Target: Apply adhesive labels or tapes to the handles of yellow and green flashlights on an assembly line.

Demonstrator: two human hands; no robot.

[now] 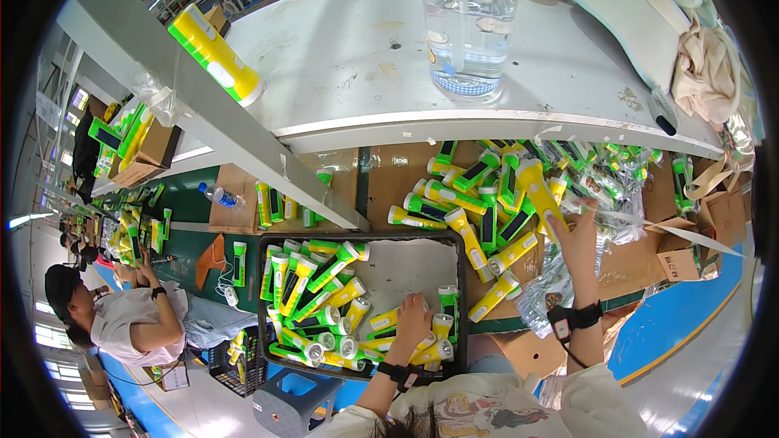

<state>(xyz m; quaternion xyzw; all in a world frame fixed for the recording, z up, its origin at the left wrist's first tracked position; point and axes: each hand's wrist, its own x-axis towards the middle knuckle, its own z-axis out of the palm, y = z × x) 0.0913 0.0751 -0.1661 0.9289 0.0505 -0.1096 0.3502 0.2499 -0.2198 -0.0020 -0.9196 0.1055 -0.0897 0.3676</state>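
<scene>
My right hand (pixel 578 235) is closed round the lower end of a yellow flashlight (pixel 537 191), which tilts up over a pile of green-and-yellow flashlights (pixel 483 203) on the cardboard-covered bench. Down in the black tray (pixel 363 237), my left hand (pixel 413 323) has its fingers curled at a yellow flashlight (pixel 385 320); its fingertips are partly hidden. Several more flashlights (pixel 312 284) lie heaped along the tray's left and front sides, some with clear lens ends facing up. Both of my wrists wear black bands.
Clear plastic bags (pixel 560 280) lie beside my right forearm. A raised white shelf (pixel 349 73) carries a water jug (pixel 469 32) and a standing flashlight (pixel 215 57). A slanting metal post (pixel 219 105) crosses the left. Another person (pixel 134 316) works at the far left, near a grey stool (pixel 296 401).
</scene>
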